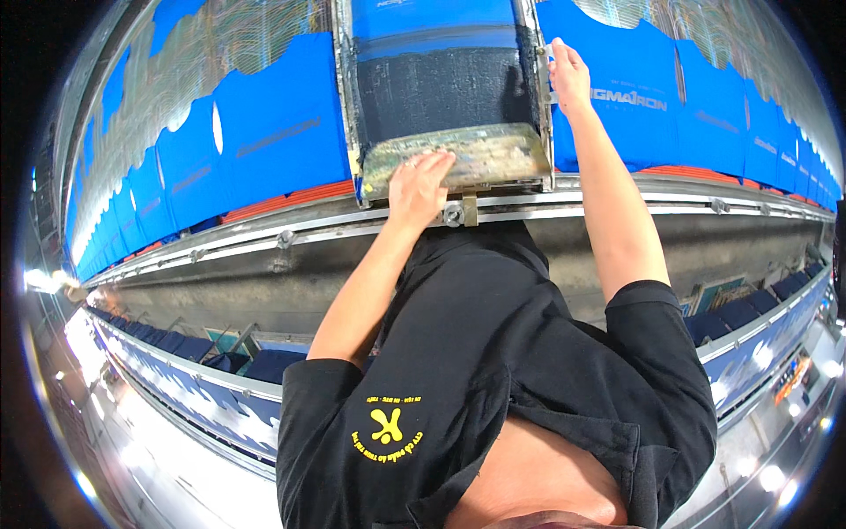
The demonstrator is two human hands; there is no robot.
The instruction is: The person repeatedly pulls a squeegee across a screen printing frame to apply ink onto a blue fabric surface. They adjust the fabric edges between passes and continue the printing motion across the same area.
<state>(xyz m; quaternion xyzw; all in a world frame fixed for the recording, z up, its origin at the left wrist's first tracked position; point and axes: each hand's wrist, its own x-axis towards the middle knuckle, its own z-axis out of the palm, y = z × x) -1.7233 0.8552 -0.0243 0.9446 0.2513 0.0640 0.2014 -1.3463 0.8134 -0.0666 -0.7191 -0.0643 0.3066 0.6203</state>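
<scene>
A screen printing frame (349, 97) lies in front of me, its mesh (432, 93) dark nearest me and blue farther off. Across its near end rests a wide, ink-stained board, apparently a squeegee (502, 154), slightly slanted between the side rails. My left hand (419, 189) is closed over the left part of this board, fingers pointing right across its top; the thumb is hidden. Farther out, my right hand (570, 75) has its fingers bent around the outer edge of the frame's right rail. Its fingertips are partly hidden by the rail.
Blue printed fabric pieces (264, 132) line the long table on both sides of the frame. A metal rail (652, 205) with bolts runs along the near edge, and a bracket (471, 210) sits below the frame. Behind me stands another long table (203, 375) with dark fabric.
</scene>
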